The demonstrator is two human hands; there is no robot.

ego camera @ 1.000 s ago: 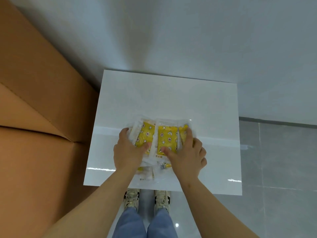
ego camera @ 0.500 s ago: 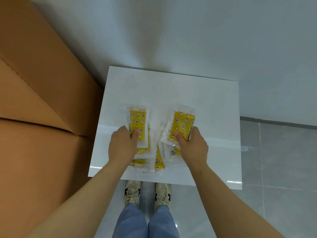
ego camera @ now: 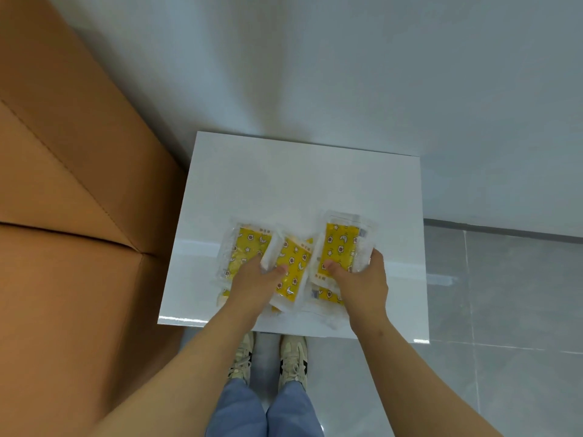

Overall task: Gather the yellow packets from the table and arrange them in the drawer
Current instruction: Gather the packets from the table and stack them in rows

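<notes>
Several things at once: a big cardboard box [ego camera: 63, 216] on the left, a white table [ego camera: 299, 184] beside it. The left hand [ego camera: 255, 285] curls onto two yellow packets [ego camera: 293, 263], thumb on top. The right hand [ego camera: 362, 282] pinches a third packet [ego camera: 340, 244], with more lying underneath on the tabletop.

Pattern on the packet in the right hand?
Yellow packet: pale stars and moons, clear border. Head view.
</notes>
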